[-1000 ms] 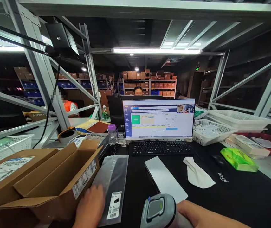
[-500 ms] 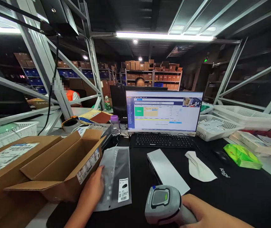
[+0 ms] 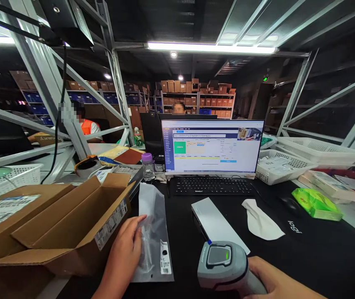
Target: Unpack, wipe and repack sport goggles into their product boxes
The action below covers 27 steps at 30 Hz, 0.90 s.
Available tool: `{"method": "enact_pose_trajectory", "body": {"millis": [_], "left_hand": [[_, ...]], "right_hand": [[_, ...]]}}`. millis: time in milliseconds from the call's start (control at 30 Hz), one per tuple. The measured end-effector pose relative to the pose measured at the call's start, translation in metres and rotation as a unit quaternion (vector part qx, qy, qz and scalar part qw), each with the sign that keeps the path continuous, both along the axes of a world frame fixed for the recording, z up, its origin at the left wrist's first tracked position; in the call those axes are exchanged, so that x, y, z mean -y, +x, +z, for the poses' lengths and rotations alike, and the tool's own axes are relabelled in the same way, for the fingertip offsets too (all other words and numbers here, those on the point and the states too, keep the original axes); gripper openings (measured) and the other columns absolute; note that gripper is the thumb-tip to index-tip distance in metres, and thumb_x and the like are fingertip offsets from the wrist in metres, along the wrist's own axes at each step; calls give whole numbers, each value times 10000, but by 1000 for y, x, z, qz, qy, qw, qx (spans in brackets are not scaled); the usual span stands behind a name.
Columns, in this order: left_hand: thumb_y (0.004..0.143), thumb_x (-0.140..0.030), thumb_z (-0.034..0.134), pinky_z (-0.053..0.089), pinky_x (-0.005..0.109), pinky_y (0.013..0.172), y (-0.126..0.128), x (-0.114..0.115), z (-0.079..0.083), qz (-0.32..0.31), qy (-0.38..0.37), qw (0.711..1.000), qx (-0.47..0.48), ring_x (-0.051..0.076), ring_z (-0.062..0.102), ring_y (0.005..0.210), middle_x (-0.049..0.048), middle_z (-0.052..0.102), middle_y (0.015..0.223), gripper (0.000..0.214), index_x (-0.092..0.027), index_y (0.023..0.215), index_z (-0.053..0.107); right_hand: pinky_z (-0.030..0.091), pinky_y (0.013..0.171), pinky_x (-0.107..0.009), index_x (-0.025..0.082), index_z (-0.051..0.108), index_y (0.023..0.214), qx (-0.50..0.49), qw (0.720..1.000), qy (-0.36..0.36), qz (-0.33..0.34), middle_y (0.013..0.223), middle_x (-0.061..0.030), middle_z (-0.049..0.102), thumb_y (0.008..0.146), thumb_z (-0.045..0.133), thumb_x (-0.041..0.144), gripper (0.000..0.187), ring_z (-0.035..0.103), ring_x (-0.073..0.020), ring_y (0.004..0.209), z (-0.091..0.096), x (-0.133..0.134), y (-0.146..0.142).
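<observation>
My right hand point(image 3: 277, 278) is wrapped round the handle of a grey barcode scanner point(image 3: 224, 263), whose top shows a small green light. The scanner is over the near end of a flat white box point(image 3: 216, 220) on the black mat. With closed fingers, my left hand point(image 3: 128, 241) grips the left side of a frosted plastic bag point(image 3: 155, 220). That bag is bent up along the grip, and a white printed label point(image 3: 165, 257) sits near its lower right corner. Left of this hand stands an open cardboard box point(image 3: 68, 224) with a shipping label on its side.
A monitor point(image 3: 211, 147) and a black keyboard point(image 3: 211, 185) stand at the back. On the right are a white tissue point(image 3: 261, 220), a black mouse point(image 3: 289, 204), a green packet point(image 3: 317, 203) and white baskets point(image 3: 278, 176). A purple-lidded bottle point(image 3: 148, 168) is behind the bag.
My left hand has shifted inward over the bag, which now buckles and turns its label partly aside. The scanner has moved slightly right in view. Part of the monitor's displayed content differs.
</observation>
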<state>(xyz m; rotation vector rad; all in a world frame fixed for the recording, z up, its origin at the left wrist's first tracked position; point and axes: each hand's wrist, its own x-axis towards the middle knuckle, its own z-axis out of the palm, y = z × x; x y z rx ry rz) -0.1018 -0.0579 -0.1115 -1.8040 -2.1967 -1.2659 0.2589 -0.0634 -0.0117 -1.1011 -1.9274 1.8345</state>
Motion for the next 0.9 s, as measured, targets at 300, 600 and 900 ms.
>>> {"method": "enact_pose_trajectory", "body": {"millis": [300, 600, 900], "left_hand": [[954, -309, 353, 488, 401, 1038, 13, 7, 8, -25, 45, 999, 8, 237, 623, 1155, 94, 672, 1190, 412, -184, 1198, 661], [991, -288, 374, 495, 376, 1010, 23, 14, 17, -43, 60, 997, 1, 220, 608, 1154, 83, 650, 1198, 382, -186, 1241, 644], [999, -316, 403, 506, 337, 969, 22, 14, 15, -57, 81, 995, -22, 207, 617, 1141, 62, 656, 1207, 355, -219, 1228, 656]], "right_hand": [[490, 608, -253, 139, 617, 1169, 87, 995, -35, -16, 815, -29, 670, 793, 721, 502, 533, 607, -153, 646, -39, -4, 19], [376, 487, -179, 167, 496, 1035, 66, 991, -111, 24, 694, 23, 635, 811, 655, 401, 361, 551, -89, 538, -39, -7, 8], [383, 517, -182, 154, 587, 907, 40, 996, -75, 22, 709, 30, 613, 748, 617, 210, 171, 571, -93, 587, -33, -12, 1]]}}
